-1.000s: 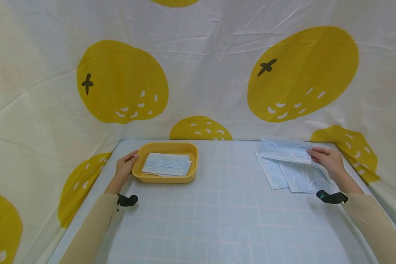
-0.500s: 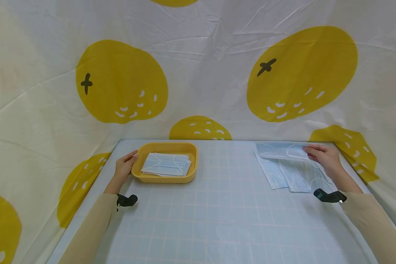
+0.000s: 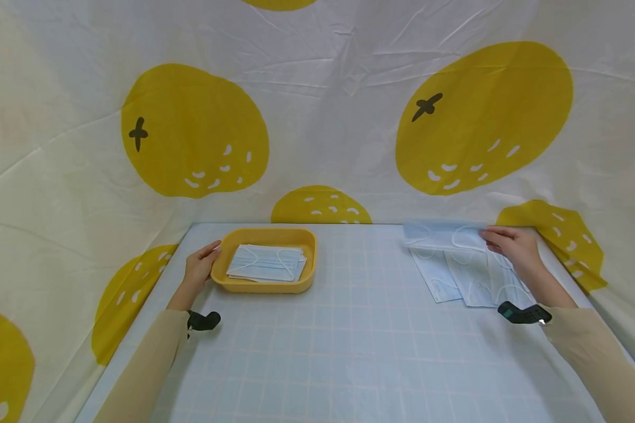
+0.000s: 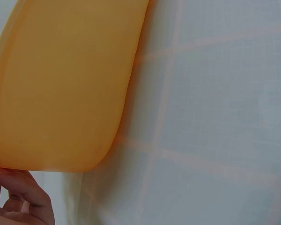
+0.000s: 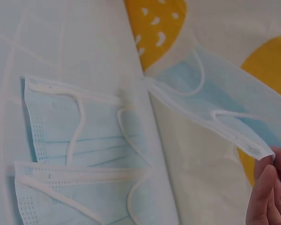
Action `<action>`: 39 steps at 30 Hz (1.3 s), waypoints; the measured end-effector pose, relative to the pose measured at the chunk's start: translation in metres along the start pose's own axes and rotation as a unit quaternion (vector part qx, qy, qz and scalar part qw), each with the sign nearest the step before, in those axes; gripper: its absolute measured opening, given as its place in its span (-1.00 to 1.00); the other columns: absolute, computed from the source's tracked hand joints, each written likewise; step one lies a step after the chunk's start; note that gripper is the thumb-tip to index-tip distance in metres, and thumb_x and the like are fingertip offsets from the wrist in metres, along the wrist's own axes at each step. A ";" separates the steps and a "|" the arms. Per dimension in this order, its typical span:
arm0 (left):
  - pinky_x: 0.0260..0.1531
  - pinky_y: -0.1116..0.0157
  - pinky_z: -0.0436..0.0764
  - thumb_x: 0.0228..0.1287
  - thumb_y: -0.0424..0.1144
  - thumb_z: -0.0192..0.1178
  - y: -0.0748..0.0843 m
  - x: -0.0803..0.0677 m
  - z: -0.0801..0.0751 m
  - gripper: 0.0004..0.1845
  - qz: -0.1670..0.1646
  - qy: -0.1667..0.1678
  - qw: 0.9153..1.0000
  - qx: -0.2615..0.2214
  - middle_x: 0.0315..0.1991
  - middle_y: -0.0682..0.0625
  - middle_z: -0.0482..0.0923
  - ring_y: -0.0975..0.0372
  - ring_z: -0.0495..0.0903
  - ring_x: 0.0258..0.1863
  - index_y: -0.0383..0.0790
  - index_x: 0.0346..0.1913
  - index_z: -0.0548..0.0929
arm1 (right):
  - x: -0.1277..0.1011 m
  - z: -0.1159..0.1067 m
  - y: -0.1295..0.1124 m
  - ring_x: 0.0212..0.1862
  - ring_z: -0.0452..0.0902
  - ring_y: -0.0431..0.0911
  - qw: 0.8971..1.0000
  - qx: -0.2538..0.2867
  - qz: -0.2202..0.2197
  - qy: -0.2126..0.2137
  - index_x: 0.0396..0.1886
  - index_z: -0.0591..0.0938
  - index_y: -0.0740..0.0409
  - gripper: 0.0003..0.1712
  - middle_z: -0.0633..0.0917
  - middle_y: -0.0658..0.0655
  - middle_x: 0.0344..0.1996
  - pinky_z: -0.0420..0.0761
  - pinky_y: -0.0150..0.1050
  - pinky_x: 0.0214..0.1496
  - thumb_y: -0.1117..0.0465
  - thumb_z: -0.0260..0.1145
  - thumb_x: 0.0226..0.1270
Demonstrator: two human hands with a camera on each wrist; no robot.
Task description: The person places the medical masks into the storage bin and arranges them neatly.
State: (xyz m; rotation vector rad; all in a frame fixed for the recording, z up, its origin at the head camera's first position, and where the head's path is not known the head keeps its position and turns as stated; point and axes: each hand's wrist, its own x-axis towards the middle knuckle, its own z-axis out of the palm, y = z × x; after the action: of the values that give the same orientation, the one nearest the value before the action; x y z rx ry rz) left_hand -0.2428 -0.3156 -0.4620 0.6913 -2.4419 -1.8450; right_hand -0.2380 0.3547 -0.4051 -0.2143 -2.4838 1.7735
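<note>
My right hand [image 3: 514, 245] pinches the right end of a pale blue disposable face mask [image 3: 443, 236], raised at the back edge of the table. In the right wrist view this mask [image 5: 215, 101] slants up from my fingers, its white ear loops hanging over it. Below it, several more face masks [image 3: 471, 281] lie overlapping on the table. To the left, a yellow tray [image 3: 267, 288] holds a small pile of face masks [image 3: 267, 262]. My left hand [image 3: 197, 269] grips the tray's left rim; the left wrist view shows bent fingers at the tray's corner.
The table [image 3: 349, 352] has a pale blue checked cover. A white cloth [image 3: 328, 129] printed with large yellow fruit rises behind and along both sides, meeting the table's back edge. Each wrist wears a dark camera mount [image 3: 524, 313].
My right hand has shifted slightly left with the pinched mask, which dipped toward the other masks and then rose again. The left hand and the tray have stayed in place.
</note>
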 end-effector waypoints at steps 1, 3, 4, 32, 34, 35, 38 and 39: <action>-0.34 0.56 0.60 0.44 0.01 0.02 0.000 0.000 0.000 -0.47 0.000 0.000 1.000 -0.002 0.42 -0.09 0.28 0.40 0.49 -0.11 -0.02 0.41 0.35 | -0.001 0.001 -0.001 -0.38 0.55 -0.47 1.000 0.001 0.002 -0.002 -0.27 0.62 -0.33 -0.93 0.59 -0.42 -0.41 0.54 -0.65 -0.28 -0.08 0.31 0.26; -0.34 0.56 0.60 0.44 0.01 0.02 0.000 0.000 -0.001 -0.46 0.003 -0.002 1.000 -0.003 0.42 -0.09 0.28 0.42 0.49 -0.14 -0.02 0.41 0.34 | -0.002 0.003 -0.004 -0.36 0.55 -0.48 1.000 -0.002 0.005 -0.006 -0.23 0.62 -0.30 -0.87 0.58 -0.42 -0.40 0.54 -0.65 -0.26 -0.10 0.30 0.26; -0.34 0.55 0.60 0.44 0.01 0.02 0.000 0.000 -0.001 -0.46 0.003 -0.002 1.000 -0.003 0.42 -0.09 0.28 0.44 0.49 -0.16 -0.02 0.41 0.34 | -0.003 0.005 -0.005 -0.35 0.55 -0.48 1.000 -0.002 0.005 -0.007 -0.20 0.62 -0.28 -0.85 0.58 -0.42 -0.39 0.54 -0.66 -0.24 -0.10 0.30 0.26; -0.32 0.59 0.57 0.45 0.01 0.00 0.001 0.000 0.000 -0.48 -0.001 -0.002 1.000 -0.001 0.43 -0.06 0.26 0.27 0.45 0.09 0.00 0.41 0.34 | -0.014 0.061 -0.043 -0.41 0.58 -0.37 0.984 0.164 -0.025 -0.061 -0.42 0.72 -0.24 -0.84 0.70 -0.29 -0.41 0.59 -0.58 -0.30 0.17 0.34 0.28; -0.33 0.59 0.57 0.45 0.01 0.00 0.001 0.000 0.000 -0.48 -0.001 -0.001 1.000 -0.002 0.43 -0.07 0.27 0.27 0.45 0.09 0.00 0.41 0.34 | -0.015 0.067 -0.045 -0.41 0.58 -0.36 0.982 0.177 -0.019 -0.063 -0.42 0.72 -0.23 -0.84 0.70 -0.28 -0.42 0.59 -0.58 -0.30 0.18 0.34 0.28; -0.34 0.59 0.57 0.46 0.00 0.00 0.001 0.000 0.000 -0.49 -0.002 0.001 1.000 -0.003 0.42 -0.06 0.28 0.26 0.45 0.10 0.00 0.41 0.35 | -0.015 0.070 -0.046 -0.41 0.58 -0.36 0.981 0.182 -0.015 -0.064 -0.42 0.72 -0.22 -0.85 0.70 -0.28 -0.42 0.59 -0.58 -0.30 0.18 0.35 0.28; -0.35 0.59 0.57 0.46 -0.02 0.00 0.001 0.000 0.000 -0.49 -0.002 0.002 1.000 -0.003 0.41 -0.07 0.29 0.24 0.45 0.11 0.00 0.41 0.34 | -0.014 0.079 -0.047 -0.41 0.57 -0.36 0.981 0.180 -0.005 -0.065 -0.42 0.72 -0.22 -0.86 0.70 -0.28 -0.43 0.59 -0.58 -0.30 0.17 0.35 0.27; -0.35 0.59 0.57 0.46 -0.02 0.00 0.001 0.001 0.001 -0.49 -0.004 0.003 1.000 -0.005 0.41 -0.07 0.29 0.24 0.45 0.11 0.00 0.40 0.35 | -0.014 0.082 -0.048 -0.41 0.56 -0.36 0.982 0.180 -0.002 -0.065 -0.43 0.72 -0.21 -0.86 0.71 -0.28 -0.43 0.59 -0.58 -0.30 0.17 0.35 0.27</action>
State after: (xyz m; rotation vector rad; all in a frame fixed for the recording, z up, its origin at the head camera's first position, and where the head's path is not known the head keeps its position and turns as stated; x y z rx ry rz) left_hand -0.2439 -0.3149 -0.4614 0.7064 -2.4290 -1.8536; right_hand -0.2394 0.2606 -0.3867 -0.0680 -2.1813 2.2567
